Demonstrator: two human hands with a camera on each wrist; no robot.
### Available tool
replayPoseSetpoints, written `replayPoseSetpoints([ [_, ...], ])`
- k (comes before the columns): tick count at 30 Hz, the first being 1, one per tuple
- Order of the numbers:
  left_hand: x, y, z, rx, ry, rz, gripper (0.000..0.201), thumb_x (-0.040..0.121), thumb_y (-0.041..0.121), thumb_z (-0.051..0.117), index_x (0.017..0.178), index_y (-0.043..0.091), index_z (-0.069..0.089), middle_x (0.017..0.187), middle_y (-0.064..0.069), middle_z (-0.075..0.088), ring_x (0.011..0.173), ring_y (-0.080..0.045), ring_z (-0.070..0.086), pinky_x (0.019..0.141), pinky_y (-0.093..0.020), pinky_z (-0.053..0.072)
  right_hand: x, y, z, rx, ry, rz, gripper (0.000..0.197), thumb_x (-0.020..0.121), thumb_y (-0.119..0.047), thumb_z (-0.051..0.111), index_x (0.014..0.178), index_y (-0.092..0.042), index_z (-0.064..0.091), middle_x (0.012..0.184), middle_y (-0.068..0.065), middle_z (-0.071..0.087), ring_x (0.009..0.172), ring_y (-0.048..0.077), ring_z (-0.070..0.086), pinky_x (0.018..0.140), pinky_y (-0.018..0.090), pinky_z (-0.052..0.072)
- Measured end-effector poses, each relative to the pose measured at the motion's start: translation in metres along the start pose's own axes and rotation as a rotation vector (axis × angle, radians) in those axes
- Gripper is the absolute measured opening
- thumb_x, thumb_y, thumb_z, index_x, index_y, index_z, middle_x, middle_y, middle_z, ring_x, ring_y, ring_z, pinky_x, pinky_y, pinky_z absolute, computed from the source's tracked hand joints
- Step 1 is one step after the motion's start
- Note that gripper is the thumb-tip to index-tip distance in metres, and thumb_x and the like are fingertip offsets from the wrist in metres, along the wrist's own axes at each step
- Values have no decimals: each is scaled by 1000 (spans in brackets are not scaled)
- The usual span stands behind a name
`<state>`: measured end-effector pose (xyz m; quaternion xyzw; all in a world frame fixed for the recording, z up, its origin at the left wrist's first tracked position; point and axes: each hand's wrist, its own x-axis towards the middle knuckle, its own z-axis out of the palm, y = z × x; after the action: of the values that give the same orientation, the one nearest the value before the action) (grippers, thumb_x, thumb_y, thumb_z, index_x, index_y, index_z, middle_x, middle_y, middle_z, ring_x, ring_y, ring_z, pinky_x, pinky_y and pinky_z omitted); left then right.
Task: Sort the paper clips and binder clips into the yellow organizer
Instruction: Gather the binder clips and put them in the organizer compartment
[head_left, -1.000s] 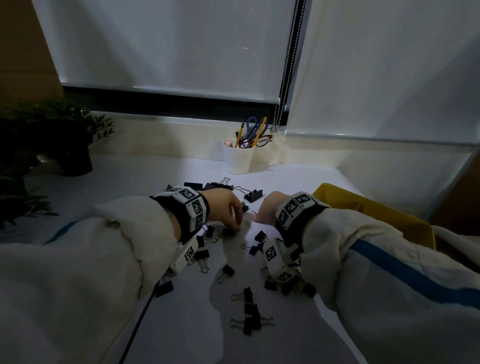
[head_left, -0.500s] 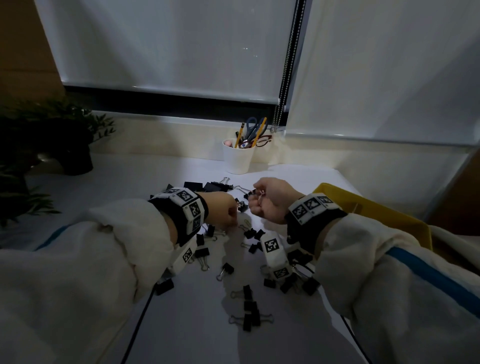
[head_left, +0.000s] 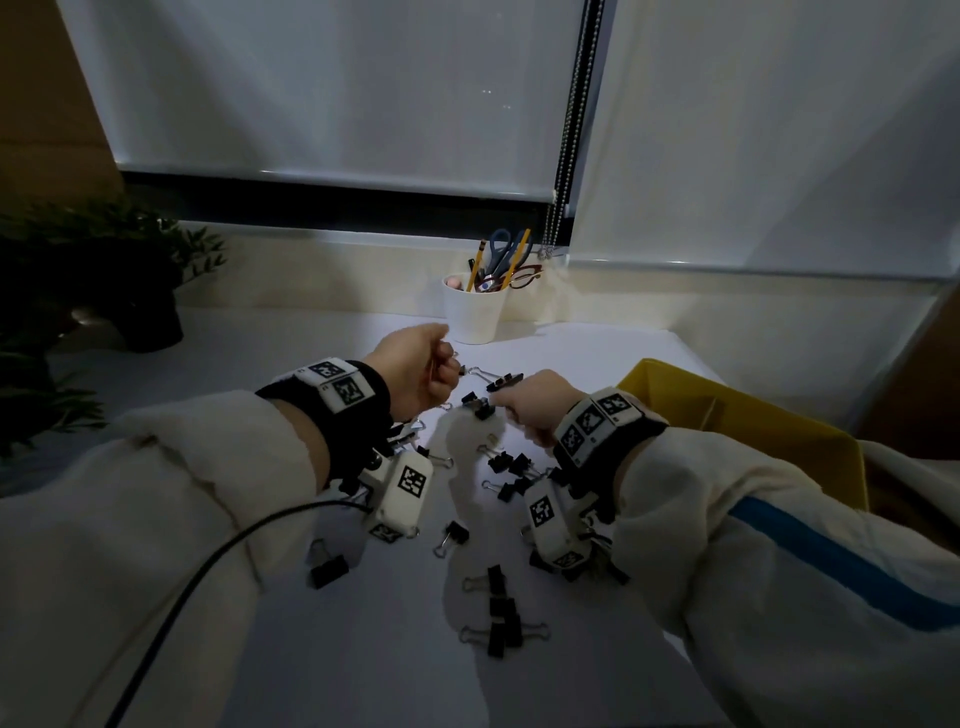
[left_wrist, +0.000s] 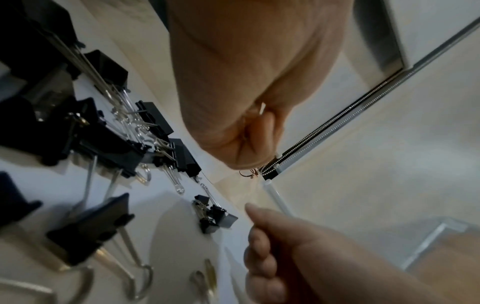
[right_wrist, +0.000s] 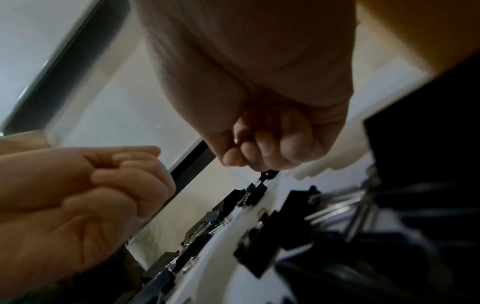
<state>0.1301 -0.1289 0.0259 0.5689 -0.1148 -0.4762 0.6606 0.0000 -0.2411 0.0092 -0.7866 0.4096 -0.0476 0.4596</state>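
Note:
Several black binder clips (head_left: 501, 613) lie scattered on the white table (head_left: 363, 649). At the right stands the yellow organizer (head_left: 737, 415), partly hidden by my right sleeve. My left hand (head_left: 447, 364) is lifted above the pile in a closed fist. A bit of silver wire, seemingly a paper clip (left_wrist: 262, 108), pokes out of it. My right hand (head_left: 501, 402) hovers just beside it and pinches a small black binder clip (right_wrist: 267, 174) between thumb and fingertips. Whatever else the fists hold is hidden.
A white cup (head_left: 475, 312) with scissors and pencils stands at the back by the window sill. A potted plant (head_left: 104, 280) sits far left. A black cable (head_left: 197, 571) runs under my left sleeve. A bead chain (head_left: 566, 130) hangs from the blinds.
Both hands came up from the pile. The left fist has risen further and moved away from me. The right hand stayed near the middle, pinching a small clip.

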Motion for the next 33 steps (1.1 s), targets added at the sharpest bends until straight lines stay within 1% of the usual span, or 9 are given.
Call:
replayPoseSetpoints([
  [4,-5,-11,5,521,84,101,33,100,36,51,79,12,60,58,3,38,44,-9,30,35,-17,23,-3,-5,8,83,-62,6,22,98,-18,46,82,-10,60,58,2,43,41,14,38,40,21,26],
  [7,-5,-18,8,1237,128,344,13,87,28,70,94,18,75,83,5,64,61,-6,50,52,-18,39,-7,-8,6,-232,-9,-63,21,99,-9,47,111,-2,63,71,7,55,56,18,57,43,21,45],
  [9,-5,-22,12,1504,53,384,19,79,31,78,97,25,78,94,10,67,75,-5,56,66,-20,45,-7,-8,6,-383,31,-125,21,94,-20,61,81,-4,61,71,6,56,71,23,57,53,24,43],
  [11,-4,-24,15,1585,-40,329,28,70,42,83,94,27,78,93,11,68,84,-10,59,72,-25,48,-6,-6,6,-484,48,-106,39,83,-28,74,62,-9,47,62,3,48,62,19,50,47,24,33],
  [20,-13,-24,16,1641,-298,431,36,64,42,88,96,31,77,62,12,46,57,-5,43,47,-10,31,-6,-10,9,-774,-80,-105,31,84,-20,70,64,-10,48,64,2,51,53,13,46,47,22,36],
  [24,-15,-26,17,1749,-285,439,34,71,42,84,101,29,75,66,15,45,59,-1,45,47,-10,30,-11,-7,1,-334,-146,-62,25,92,-16,56,69,-15,47,66,2,49,54,15,48,47,24,40],
  [28,-14,-31,21,1823,-223,415,29,77,47,78,95,25,75,75,15,52,71,-8,52,59,-21,37,-30,-8,-9,375,-198,11,21,85,-8,39,68,-16,30,62,4,30,50,16,24,42,20,17],
  [30,-16,-31,24,1860,-166,371,30,81,46,73,95,20,74,80,12,57,77,-13,56,65,-25,41,-43,-7,-19,524,-217,-36,22,81,-3,35,67,-18,27,61,4,30,49,16,23,43,20,15],
  [33,-22,-30,30,2003,10,372,29,92,35,61,74,12,61,84,-5,62,79,-22,60,69,-30,49,-62,0,-42,626,-190,-72,22,82,-1,35,68,-16,33,58,5,35,43,16,31,38,18,19],
])
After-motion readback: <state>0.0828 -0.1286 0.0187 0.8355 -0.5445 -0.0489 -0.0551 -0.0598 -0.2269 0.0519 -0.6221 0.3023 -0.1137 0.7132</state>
